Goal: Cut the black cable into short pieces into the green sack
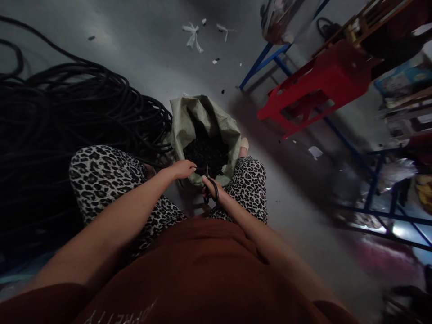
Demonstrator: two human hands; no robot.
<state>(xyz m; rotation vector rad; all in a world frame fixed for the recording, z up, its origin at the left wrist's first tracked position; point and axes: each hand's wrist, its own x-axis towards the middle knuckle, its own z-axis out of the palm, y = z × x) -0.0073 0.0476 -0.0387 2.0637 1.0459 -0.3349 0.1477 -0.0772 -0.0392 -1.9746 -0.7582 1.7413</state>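
Observation:
My left hand [184, 168] is closed in a pinch over the near left rim of an open woven sack [178, 128]. A black rubber cord [157, 164] runs into it from the left, and a short dark end shows past the fingertips. Black-handled scissors [215, 191] are in my right hand [216, 185], blades pointing away over the sack's near edge, close to the left fingertips. Whether the blades touch the cord is too small to tell. Small black pieces [205, 150] fill the bottom of the sack, which stands between my knees.
A large heap of black cord coils [84, 99] lies on the floor at left. On the right are a red plastic stool [340, 72], tipped in view, and blue metal table legs [263, 60]. White plastic scraps [192, 36] litter the grey floor [141, 40] ahead.

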